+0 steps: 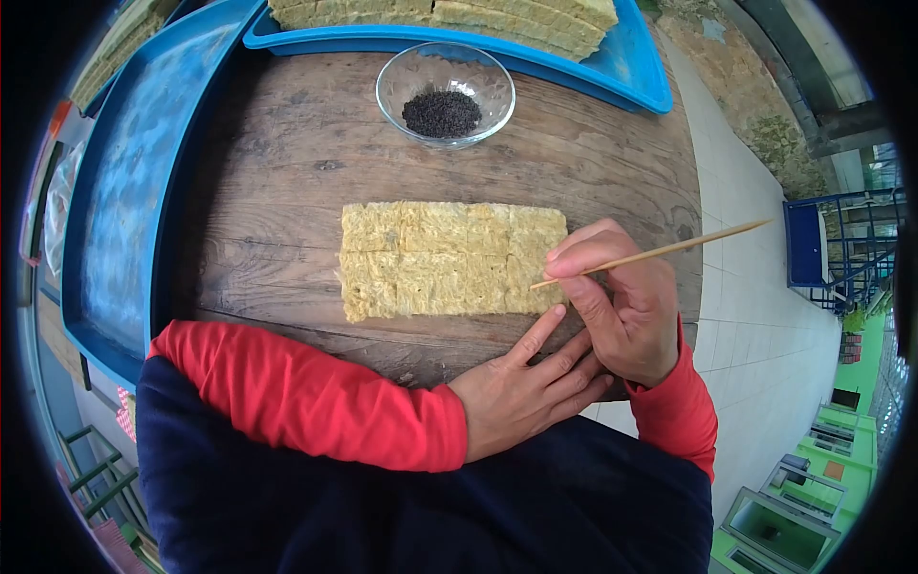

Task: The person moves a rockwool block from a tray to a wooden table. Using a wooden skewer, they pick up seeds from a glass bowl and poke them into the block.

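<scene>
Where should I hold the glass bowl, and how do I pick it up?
I'd hold the glass bowl by its wide rim, one hand coming from each side, left and right, because the blue tray sits close behind it. It stands upright and open with dark grains inside, so keep it level.

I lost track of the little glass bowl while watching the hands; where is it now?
In the head view, the glass bowl sits on the wooden table, beyond the yellowish slab, just before the blue tray at the top.
</scene>
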`<state>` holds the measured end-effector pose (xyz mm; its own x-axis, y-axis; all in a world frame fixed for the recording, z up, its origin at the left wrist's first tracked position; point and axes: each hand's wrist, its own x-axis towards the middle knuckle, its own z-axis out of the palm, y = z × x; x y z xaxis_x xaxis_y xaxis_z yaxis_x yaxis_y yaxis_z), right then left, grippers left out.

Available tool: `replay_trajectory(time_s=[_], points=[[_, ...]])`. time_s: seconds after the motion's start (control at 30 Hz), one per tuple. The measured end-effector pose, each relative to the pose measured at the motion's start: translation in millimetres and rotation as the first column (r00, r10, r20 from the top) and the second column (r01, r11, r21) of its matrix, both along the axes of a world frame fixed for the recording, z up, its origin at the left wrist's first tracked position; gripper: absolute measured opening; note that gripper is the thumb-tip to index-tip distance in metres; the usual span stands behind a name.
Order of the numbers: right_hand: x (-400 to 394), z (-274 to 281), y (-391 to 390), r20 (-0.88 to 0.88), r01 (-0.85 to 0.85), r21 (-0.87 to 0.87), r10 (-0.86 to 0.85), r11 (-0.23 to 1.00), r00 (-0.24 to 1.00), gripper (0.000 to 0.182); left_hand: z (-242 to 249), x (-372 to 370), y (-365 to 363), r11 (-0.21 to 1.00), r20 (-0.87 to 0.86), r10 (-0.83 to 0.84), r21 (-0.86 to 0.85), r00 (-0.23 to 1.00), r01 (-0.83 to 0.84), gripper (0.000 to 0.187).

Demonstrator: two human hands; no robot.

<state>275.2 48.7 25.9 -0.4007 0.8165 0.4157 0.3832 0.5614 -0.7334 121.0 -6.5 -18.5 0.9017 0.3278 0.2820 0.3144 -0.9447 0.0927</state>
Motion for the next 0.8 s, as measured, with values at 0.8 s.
replay_trajectory(time_s=[0.8], points=[[-2.1,4.7,-1.1,0.052,-0.020,-0.006,0.020,1.000,0.998,0.013,-2.1,-1.6,-0.5,0.999,-0.013,-0.036,0.010,0.999,0.036,0.055]])
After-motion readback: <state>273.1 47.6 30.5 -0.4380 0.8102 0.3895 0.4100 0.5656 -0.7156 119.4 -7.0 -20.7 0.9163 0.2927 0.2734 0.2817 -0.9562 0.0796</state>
